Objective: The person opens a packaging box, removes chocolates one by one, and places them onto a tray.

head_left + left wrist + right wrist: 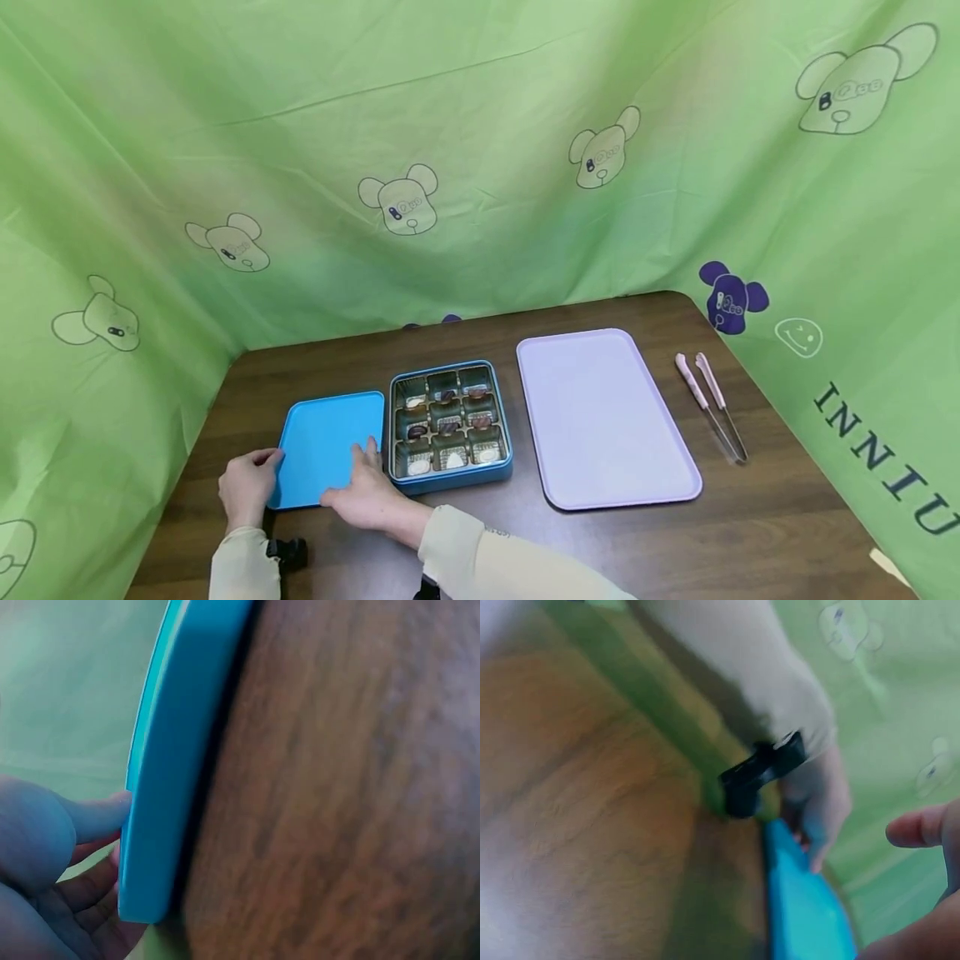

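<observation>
A square blue lid (326, 450) lies on the left of the table, beside a blue tin box (450, 479). My left hand (247, 490) pinches the lid's left edge; in the left wrist view its thumb (101, 817) meets the rim, with the other fingers around the near corner. Over the lid's lower right part is my right hand (367, 493), its thumb and fingers spread apart with nothing between them. Inside the box, a divided insert (447, 442) has several compartments with small dark and pale pieces in them.
Right of the box lies a pale lilac tray (607, 425). Pink-handled metal tongs (712, 404) rest farther right. A green printed curtain (480, 250) hangs behind and around the brown wooden table (750, 533).
</observation>
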Motion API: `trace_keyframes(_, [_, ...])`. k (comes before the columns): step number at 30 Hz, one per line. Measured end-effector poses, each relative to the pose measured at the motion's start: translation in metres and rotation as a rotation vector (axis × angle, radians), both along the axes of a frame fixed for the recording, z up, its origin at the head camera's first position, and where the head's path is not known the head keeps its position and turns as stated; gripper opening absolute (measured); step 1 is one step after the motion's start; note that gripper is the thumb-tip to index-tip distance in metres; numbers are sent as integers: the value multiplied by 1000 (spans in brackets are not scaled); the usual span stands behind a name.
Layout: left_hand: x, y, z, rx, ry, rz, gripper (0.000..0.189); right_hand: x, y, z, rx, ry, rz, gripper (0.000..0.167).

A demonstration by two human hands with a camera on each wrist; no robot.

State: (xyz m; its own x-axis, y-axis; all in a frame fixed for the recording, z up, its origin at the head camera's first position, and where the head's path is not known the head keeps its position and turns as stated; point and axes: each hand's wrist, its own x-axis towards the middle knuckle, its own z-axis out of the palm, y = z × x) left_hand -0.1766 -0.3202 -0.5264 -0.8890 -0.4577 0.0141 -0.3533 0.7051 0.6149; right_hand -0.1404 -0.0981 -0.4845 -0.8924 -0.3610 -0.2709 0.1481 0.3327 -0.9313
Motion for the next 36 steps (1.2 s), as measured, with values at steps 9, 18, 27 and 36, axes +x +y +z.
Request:
trace_keyframes(9, [10,23,22,-57,-27,-16,57,-11,35,26,-118,197,-83,71])
trace_keyframes(18, [11,58,50,46,114,-129,58,-35,83,48,-207,384,-207,64])
trace_keyframes(27, [5,94,52,471,71,-265,63,-43,126,68,-182,559,-292,60])
trace_keyframes(36, [4,124,54,625,96,-271,64,-46,186,69,-164,608,-401,62])
